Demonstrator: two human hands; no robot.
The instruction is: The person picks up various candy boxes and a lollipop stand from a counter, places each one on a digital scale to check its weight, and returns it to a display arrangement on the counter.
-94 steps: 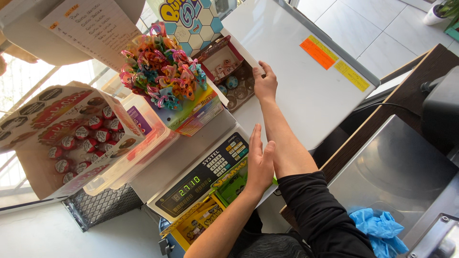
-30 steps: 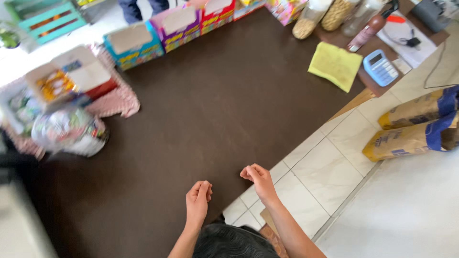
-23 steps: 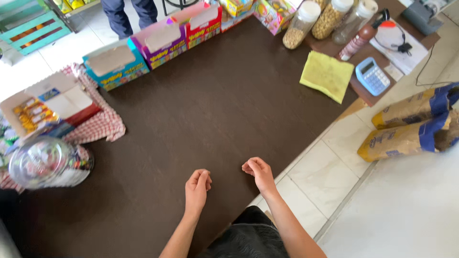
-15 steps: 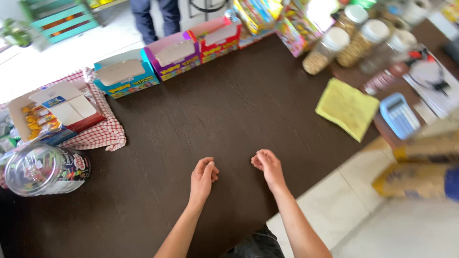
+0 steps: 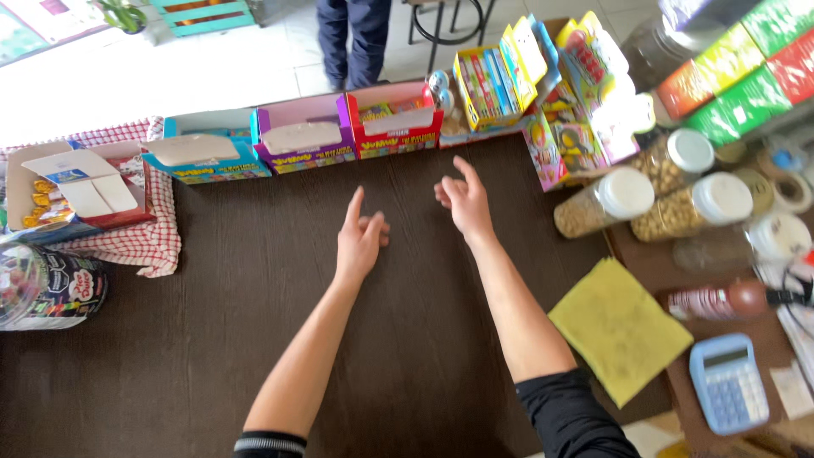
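Ahead of empty, loosely open left hand [image 5: 360,237] and right hand [image 5: 465,202]: red box [image 5: 392,123], purple box [image 5: 302,137].

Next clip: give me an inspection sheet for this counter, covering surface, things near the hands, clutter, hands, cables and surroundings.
Surface: dark wooden counter, bare in the middle.
Things near the hands: blue box, purple box and red box of sweets along the far edge.
Clutter: lidded jars, yellow cloth, blue calculator, checked cloth, clear sweet tub.
Hands: left hand and right hand over the counter, empty, fingers loose.
Cables: black cable at right edge.
Surroundings: a person's legs beyond the counter, stool, tiled floor.
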